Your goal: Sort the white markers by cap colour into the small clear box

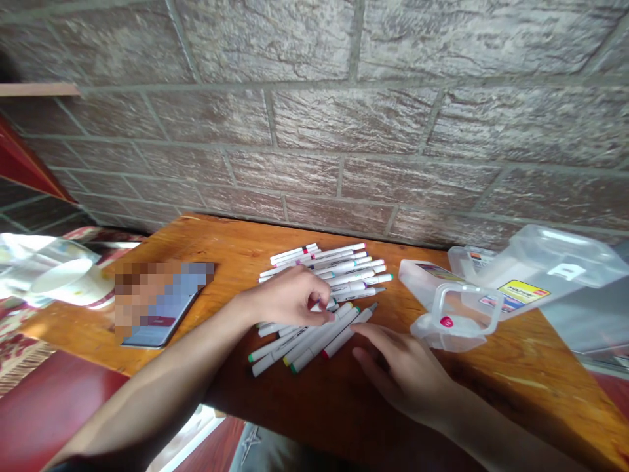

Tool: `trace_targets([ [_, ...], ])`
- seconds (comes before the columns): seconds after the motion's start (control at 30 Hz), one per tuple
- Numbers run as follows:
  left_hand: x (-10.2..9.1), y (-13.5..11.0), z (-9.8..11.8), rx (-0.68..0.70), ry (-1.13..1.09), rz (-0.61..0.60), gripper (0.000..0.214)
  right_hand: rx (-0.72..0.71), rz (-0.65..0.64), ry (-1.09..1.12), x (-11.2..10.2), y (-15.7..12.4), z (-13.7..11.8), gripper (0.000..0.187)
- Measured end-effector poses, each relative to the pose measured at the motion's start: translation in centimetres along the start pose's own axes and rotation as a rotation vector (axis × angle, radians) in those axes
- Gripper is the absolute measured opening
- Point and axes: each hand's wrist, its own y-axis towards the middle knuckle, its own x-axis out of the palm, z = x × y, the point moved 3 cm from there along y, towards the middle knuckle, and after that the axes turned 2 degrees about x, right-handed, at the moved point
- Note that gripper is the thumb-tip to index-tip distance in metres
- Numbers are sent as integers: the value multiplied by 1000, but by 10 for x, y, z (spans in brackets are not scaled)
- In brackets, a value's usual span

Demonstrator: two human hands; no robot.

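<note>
Many white markers [314, 341] with coloured cap ends lie in a loose pile on the wooden table. My left hand [295, 295] rests over the middle of this pile with its fingers curled in. Anything inside those fingers is hidden, though marker barrels lie right against the fingertips. At the pile's near right side, my right hand [403, 367] has thumb and forefinger apart, with nothing visible between them. Its forefinger tip comes close to a marker with a red end [339, 341]; whether they touch I cannot tell.
To the right lie a clear plastic case [521, 288] with a yellow label and its handled part [452, 314]. A phone [167, 314], partly blurred out, lies on the left near a paper cup [69, 282]. Behind the wooden table [236, 233] rises a brick-patterned wall [314, 118].
</note>
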Motion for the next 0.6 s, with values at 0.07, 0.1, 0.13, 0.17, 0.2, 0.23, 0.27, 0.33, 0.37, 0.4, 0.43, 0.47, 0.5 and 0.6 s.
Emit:
trace_targets([
  [0.07, 1, -2, 5, -28, 57, -78, 23, 9, -3, 13, 0, 0, 0, 30],
  [0.1, 2, -2, 6, -48, 94, -91, 25, 14, -3, 18, 0, 0, 0, 30],
  [0.13, 2, -3, 7, -65, 128, -99, 27, 19, -2, 22, 1, 0, 0, 30],
  [0.17, 3, -3, 7, -78, 154, -104, 27, 20, -2, 24, 1, 0, 0, 30],
  [0.2, 4, -3, 8, -89, 177, -106, 27, 20, 1, 24, 1, 0, 0, 30],
  [0.23, 4, -3, 8, -98, 196, -106, 27, 18, 3, 23, 2, -1, 0, 30],
  [0.27, 4, -4, 9, -105, 215, -104, 27, 15, 5, 22, 2, -2, 0, 30],
  [0.33, 4, -4, 10, -109, 253, -95, 27, 5, 12, 19, 3, -3, 0, 30],
  [0.37, 4, -4, 11, -109, 265, -94, 26, 0, 17, 19, 3, -4, 1, 29],
  [0.4, 5, -4, 11, -107, 268, -100, 25, -5, 24, 21, 3, -4, 1, 29],
  [0.43, 6, -4, 12, -105, 262, -110, 23, -9, 32, 25, 3, -4, 1, 29],
  [0.47, 7, -4, 12, -104, 247, -121, 21, -14, 41, 29, 3, -5, 1, 29],
  [0.5, 8, -4, 12, -106, 228, -130, 20, -17, 48, 34, 3, -5, 0, 29],
  [0.6, 10, -5, 11, -126, 166, -129, 24, -32, 59, 44, 2, -4, -2, 30],
])
